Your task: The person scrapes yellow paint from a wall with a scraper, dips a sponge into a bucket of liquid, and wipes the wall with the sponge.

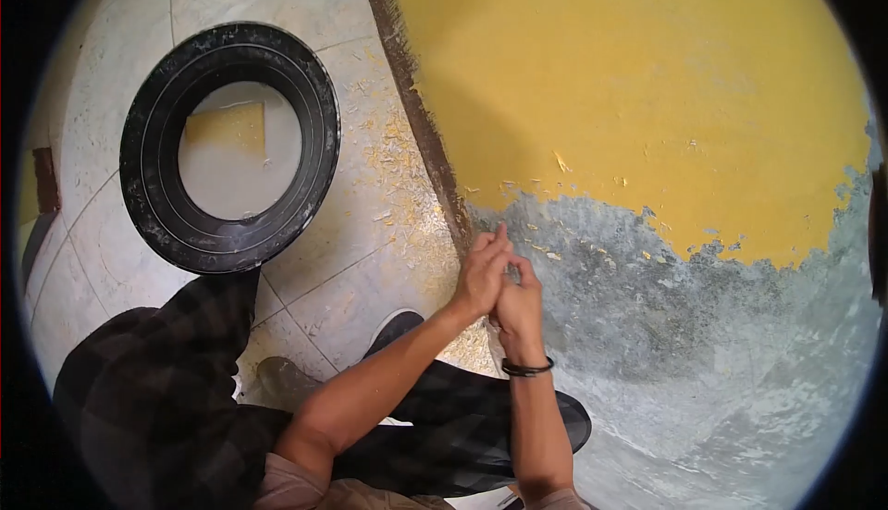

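Observation:
My left hand [479,274] and my right hand [520,305] are pressed together in front of the wall's lower edge, where bare grey shows. The fingers of both hands are closed and overlap, with one fingertip of the left pointing up. Whatever they hold, if anything, is hidden between them. A dark band circles my right wrist. Just beyond the hands is the wall [638,75], yellow above with a ragged edge, and a scraped grey patch [638,316] below. Some loose yellow flakes cling along that edge.
Left of me on the tiled floor [319,293] stands a black bucket [139,154] with cloudy liquid and a yellow block-like thing [227,129] in it. Yellow and white scrapings [407,177] lie along the brown skirting [412,94]. My bent legs in dark trousers are below.

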Tool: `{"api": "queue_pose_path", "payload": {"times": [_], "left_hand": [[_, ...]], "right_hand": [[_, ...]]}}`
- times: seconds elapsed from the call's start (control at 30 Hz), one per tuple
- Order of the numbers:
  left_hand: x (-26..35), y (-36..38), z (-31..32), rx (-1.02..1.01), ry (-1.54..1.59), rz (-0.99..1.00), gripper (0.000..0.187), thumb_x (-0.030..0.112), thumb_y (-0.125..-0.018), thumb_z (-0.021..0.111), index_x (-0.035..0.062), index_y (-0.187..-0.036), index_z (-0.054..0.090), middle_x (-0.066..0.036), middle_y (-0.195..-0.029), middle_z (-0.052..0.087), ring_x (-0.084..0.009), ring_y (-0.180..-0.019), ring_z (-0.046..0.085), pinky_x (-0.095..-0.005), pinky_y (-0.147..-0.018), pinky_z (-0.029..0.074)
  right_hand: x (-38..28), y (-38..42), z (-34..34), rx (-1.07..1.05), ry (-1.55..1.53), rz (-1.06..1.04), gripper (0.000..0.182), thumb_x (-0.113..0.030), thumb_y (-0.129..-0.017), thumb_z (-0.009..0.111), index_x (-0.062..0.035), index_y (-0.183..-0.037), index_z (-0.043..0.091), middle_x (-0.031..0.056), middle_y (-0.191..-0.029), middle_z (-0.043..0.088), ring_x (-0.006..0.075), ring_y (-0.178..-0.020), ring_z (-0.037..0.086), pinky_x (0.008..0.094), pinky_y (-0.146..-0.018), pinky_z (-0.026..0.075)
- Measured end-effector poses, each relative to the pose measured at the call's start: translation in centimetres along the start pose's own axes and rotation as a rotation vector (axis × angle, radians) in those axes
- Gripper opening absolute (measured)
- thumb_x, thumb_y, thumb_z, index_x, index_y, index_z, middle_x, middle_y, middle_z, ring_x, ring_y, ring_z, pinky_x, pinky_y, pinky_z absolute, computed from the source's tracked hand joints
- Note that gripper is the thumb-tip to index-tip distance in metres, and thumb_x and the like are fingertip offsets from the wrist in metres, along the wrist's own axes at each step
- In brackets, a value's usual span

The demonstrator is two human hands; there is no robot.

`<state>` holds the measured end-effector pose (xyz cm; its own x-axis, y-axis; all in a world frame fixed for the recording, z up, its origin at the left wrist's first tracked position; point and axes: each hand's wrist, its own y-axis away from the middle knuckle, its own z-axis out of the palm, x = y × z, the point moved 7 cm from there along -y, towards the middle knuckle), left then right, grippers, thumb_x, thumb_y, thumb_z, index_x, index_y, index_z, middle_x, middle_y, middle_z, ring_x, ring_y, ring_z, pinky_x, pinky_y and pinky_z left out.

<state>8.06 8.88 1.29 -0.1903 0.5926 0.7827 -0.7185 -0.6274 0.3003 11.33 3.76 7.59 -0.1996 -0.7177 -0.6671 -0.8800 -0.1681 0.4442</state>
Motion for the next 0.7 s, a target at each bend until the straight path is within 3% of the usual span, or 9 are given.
{"api": "queue_pose_path", "payload": {"times": [0.07, 0.2, 0.27, 0.37, 0.47, 0.5, 0.63, 0.7], "left_hand": [[1.3, 0.6, 0.5, -0.002, 0.0, -0.013, 0.039, 0.023, -0.096, 0.046, -0.008, -0.118, 0.054, -0.015, -0.101, 0.051, -0.0255, -0.098, 0.052, -0.0317, -0.086, 0.04], [0.9, -0.9, -0.5, -0.01, -0.086, 0.035, 0.04, 0.024, -0.097, 0.046, -0.0066, -0.121, 0.054, -0.016, -0.103, 0.051, -0.0261, -0.096, 0.053, -0.0321, -0.085, 0.041], [0.1, -2.7, -1.6, -0.009, -0.035, 0.048, 0.039, 0.024, -0.097, 0.046, -0.0052, -0.121, 0.055, -0.015, -0.103, 0.05, -0.0255, -0.096, 0.053, -0.0319, -0.085, 0.042], [-1.4, -4.8, -3.7, 0.003, 0.067, -0.183, 0.04, 0.026, -0.096, 0.046, -0.003, -0.123, 0.055, -0.014, -0.104, 0.05, -0.0229, -0.099, 0.051, -0.0307, -0.086, 0.041], [-1.0, -4.1, -3.9, 0.082, -0.023, 0.011, 0.042, 0.028, -0.096, 0.046, -0.0024, -0.124, 0.055, -0.014, -0.104, 0.05, -0.0224, -0.098, 0.052, -0.0298, -0.086, 0.04], [-2.0, -3.8, -3.6, 0.037, 0.044, -0.072, 0.041, 0.027, -0.096, 0.047, -0.0024, -0.124, 0.055, -0.013, -0.103, 0.05, -0.023, -0.097, 0.052, -0.0294, -0.087, 0.04], [0.8, -0.1, 0.0, -0.026, 0.046, -0.015, 0.039, 0.022, -0.095, 0.049, -0.0036, -0.124, 0.054, -0.016, -0.101, 0.051, -0.0246, -0.095, 0.053, -0.0306, -0.085, 0.042], [1.4, 0.0, 0.1, -0.064, -0.005, -0.006, 0.042, 0.023, -0.096, 0.048, -0.0051, -0.127, 0.051, -0.013, -0.103, 0.051, -0.0227, -0.096, 0.052, -0.0298, -0.085, 0.042]], "right_hand": [[-1.4, 1.6, -1.2, -0.046, -0.03, 0.166, 0.018, -0.007, -0.091, 0.048, -0.0067, -0.108, 0.053, 0.0015, -0.057, 0.05, 0.0083, -0.035, 0.037, 0.0253, -0.031, 0.023], [-0.6, 0.2, 0.4, -0.041, -0.026, 0.13, 0.018, -0.006, -0.091, 0.045, -0.0074, -0.108, 0.053, 0.0014, -0.055, 0.049, 0.0088, -0.035, 0.037, 0.0258, -0.031, 0.023], [-1.3, -1.0, 1.8, -0.089, -0.072, 0.154, 0.021, -0.007, -0.091, 0.05, -0.003, -0.112, 0.053, 0.0029, -0.061, 0.052, 0.0086, -0.038, 0.041, 0.0264, -0.032, 0.025], [0.0, -3.6, 3.7, -0.184, -0.085, 0.182, 0.019, -0.012, -0.092, 0.051, -0.0045, -0.11, 0.052, 0.0036, -0.063, 0.053, 0.0091, -0.038, 0.041, 0.0265, -0.033, 0.025], [1.8, -3.7, 4.5, -0.138, -0.102, 0.087, 0.018, -0.013, -0.092, 0.052, -0.0061, -0.109, 0.052, 0.0033, -0.065, 0.053, 0.0089, -0.042, 0.042, 0.0265, -0.034, 0.026], [0.9, -2.4, 4.1, -0.136, -0.061, 0.088, 0.018, -0.012, -0.092, 0.052, -0.0076, -0.109, 0.051, 0.0028, -0.067, 0.053, 0.009, -0.044, 0.043, 0.0267, -0.035, 0.028], [0.7, 0.4, -0.2, -0.032, -0.104, -0.008, 0.021, -0.007, -0.091, 0.048, -0.0069, -0.113, 0.05, 0.0024, -0.063, 0.052, 0.0087, -0.041, 0.041, 0.0265, -0.034, 0.027], [-1.0, 1.3, -1.4, -0.084, -0.093, 0.095, 0.021, -0.006, -0.091, 0.047, -0.0068, -0.112, 0.05, 0.0024, -0.061, 0.051, 0.0089, -0.039, 0.04, 0.0266, -0.033, 0.026]]}}
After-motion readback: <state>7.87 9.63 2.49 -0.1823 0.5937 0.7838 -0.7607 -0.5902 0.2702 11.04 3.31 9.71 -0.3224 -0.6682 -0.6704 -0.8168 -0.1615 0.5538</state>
